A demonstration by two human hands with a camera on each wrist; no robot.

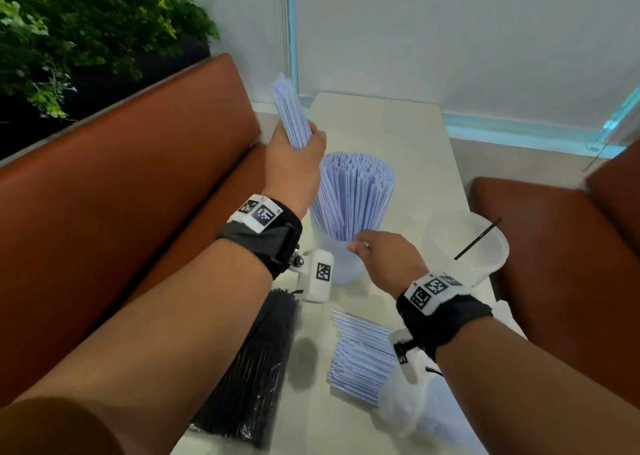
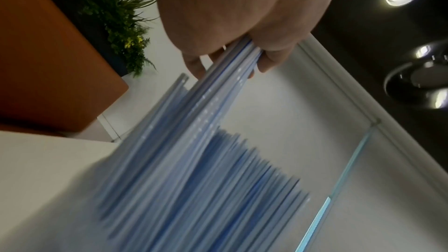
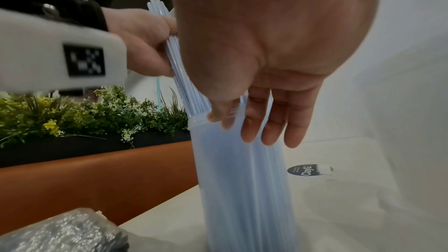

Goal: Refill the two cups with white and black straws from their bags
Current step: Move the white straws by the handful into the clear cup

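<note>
Your left hand [image 1: 294,156] fingers curl round white straw bundle [image 1: 289,111], tilted over full near cup [image 1: 341,257] for dropping in. Right hand [image 1: 384,253] fingers straight, steadying rim. Second cup [image 1: 485,243] right, nearly empty; black straw bag [image 1: 256,368] near-left.

A: Left hand [image 1: 294,156] raised, forearm reaching forward and up; fingers [image 2: 266,62] and thumb curled round a bundle of white straws [image 1: 289,108], held tilted.

B: Right hand [image 1: 384,253]?

A: Lower, forearm angled inward; palm down; fingers [image 3: 278,122] straight and loosely spread, tips against the rim of the cup [image 3: 242,179]; gripping nothing.

B: Both wrists strapped?

A: Yes; black bands.
</note>
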